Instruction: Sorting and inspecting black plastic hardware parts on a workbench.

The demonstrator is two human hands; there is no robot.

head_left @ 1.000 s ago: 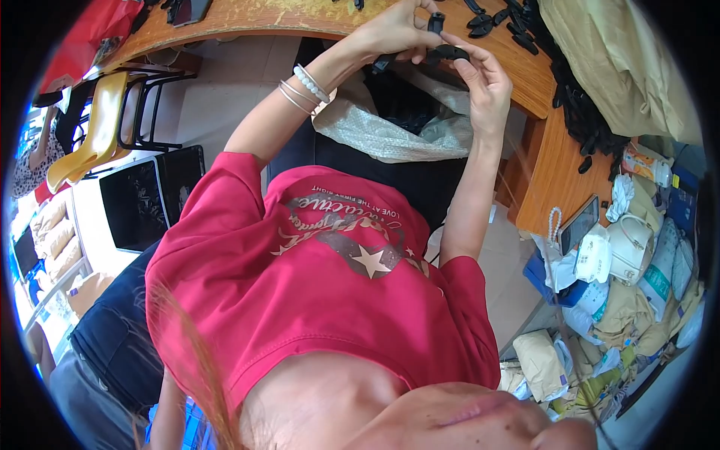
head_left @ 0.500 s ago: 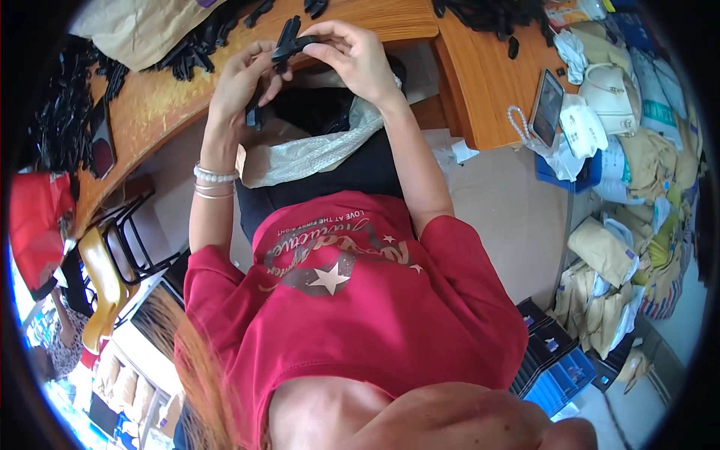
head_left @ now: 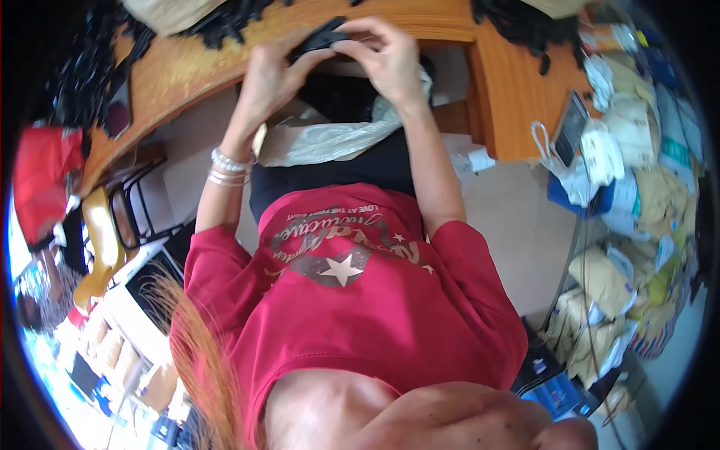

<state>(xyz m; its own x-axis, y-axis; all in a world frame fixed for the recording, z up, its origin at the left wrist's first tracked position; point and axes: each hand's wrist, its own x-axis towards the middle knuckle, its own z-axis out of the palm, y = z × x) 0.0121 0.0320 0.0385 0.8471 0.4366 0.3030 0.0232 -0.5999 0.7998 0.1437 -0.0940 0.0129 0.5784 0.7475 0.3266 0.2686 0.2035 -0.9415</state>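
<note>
Between my two hands, above the desk's front edge, is a slim black plastic part (head_left: 321, 39), tilted up to the right. My left hand (head_left: 276, 73) grips its left end with thumb and fingers. At the other end, the thumb and fingers of my right hand (head_left: 386, 58) pinch it. Whether it is one piece or two pressed together I cannot tell, as fingers cover much of it. Below my hands, an open whitish woven sack (head_left: 322, 144) rests on my lap, with dark stuff (head_left: 337, 96) inside.
The wooden desk (head_left: 187, 71) curves round in front. Heaps of black parts lie on it at far left (head_left: 79, 86) and far right (head_left: 517, 30). A phone (head_left: 118, 112) lies at its left side. Bags (head_left: 600, 277) crowd the right; a yellow chair (head_left: 103, 232) stands left.
Two black pieces stood at an angle to each other before; now one dark shape shows between my hands. My left hand has turned closer round it. The whole view has shifted slightly.
</note>
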